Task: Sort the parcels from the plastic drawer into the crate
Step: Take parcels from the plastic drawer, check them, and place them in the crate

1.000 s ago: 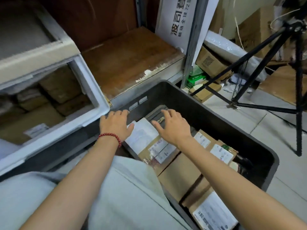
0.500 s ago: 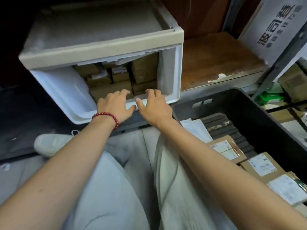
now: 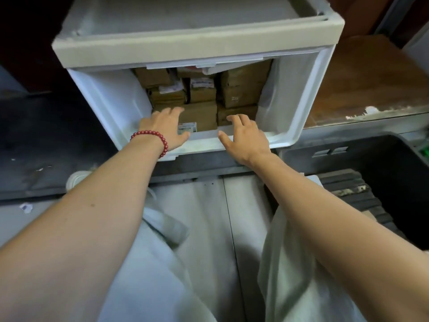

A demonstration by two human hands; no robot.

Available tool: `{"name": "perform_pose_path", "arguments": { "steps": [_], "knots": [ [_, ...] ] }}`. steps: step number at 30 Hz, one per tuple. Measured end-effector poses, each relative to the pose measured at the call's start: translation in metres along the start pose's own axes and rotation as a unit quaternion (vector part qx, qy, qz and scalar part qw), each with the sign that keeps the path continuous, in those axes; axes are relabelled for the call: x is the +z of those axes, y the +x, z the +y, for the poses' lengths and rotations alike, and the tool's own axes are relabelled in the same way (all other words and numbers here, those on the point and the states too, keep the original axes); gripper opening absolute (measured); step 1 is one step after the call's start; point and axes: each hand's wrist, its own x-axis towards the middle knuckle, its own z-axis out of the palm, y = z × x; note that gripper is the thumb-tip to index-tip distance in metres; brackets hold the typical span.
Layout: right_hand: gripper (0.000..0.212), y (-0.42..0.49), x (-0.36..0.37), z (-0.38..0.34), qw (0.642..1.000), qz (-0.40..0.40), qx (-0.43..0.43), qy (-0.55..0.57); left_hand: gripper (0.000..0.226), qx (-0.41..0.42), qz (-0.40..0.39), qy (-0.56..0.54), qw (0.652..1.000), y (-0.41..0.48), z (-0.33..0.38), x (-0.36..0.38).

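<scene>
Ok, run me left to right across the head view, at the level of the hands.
Red bead bracelet → left hand → labelled brown parcel → right hand → black crate.

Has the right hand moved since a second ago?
Yes. The right hand left the crate and now reaches over the front lip of the plastic drawer.
</scene>
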Motion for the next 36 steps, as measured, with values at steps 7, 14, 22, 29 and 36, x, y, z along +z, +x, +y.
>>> {"name": "perform_pose_path", "arguments": {
  "steps": [7,14,22,29,36],
  "knots": [
    [0.061,0.053,0.032,-0.003,0.999,-0.036,0.015,-0.009,0.068,-0.004,-0.042,0.047,0.998,0.039,-0.026,0.019],
    [0.073,0.107,0.067,0.006,0.995,-0.087,0.047,0.017,0.082,-0.05,-0.064,-0.008,0.997,0.082,-0.05,0.049],
    [0.089,0.134,0.09,0.017,0.989,-0.094,0.039,0.108,0.095,-0.053,-0.002,-0.041,0.998,0.11,-0.059,0.07],
    [0.088,0.146,0.09,0.004,0.963,-0.068,0.086,0.246,0.093,-0.095,-0.018,-0.133,0.986,0.115,-0.064,0.079],
    [0.074,0.141,0.083,0.0,0.975,-0.091,0.076,0.189,0.092,-0.102,-0.033,-0.102,0.989,0.108,-0.059,0.085]
  ]
}}
